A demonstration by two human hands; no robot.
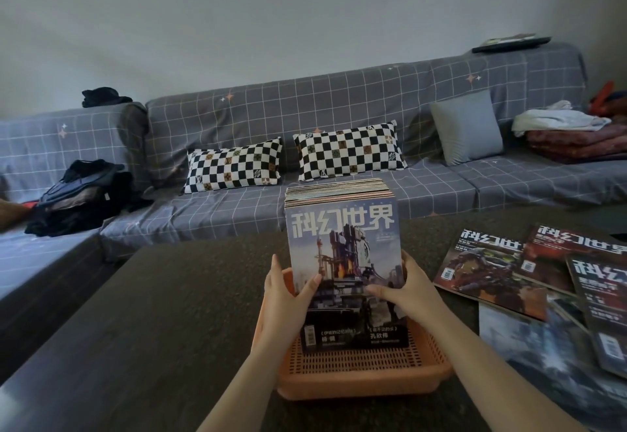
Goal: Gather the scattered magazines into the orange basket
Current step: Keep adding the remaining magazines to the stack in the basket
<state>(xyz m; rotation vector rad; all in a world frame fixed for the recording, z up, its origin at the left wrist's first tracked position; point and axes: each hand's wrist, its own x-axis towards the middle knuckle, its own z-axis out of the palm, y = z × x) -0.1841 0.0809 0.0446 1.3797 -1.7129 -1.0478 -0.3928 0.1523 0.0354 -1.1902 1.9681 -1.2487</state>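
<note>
Both hands are gripping a stack [342, 262] of magazines standing upright in the orange basket [366, 370] on the table [152, 329]. The left hand [288, 290] and right hand [405, 287] are each clamping a side, thumbs pressing the front cover. Other magazines [543, 282] are lying scattered to the right.

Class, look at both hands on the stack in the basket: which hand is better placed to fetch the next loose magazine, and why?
The right hand, probably. The loose magazines all lie on the table to the right of the orange basket, on its side. The left hand would have to cross over the upright stack.
</note>
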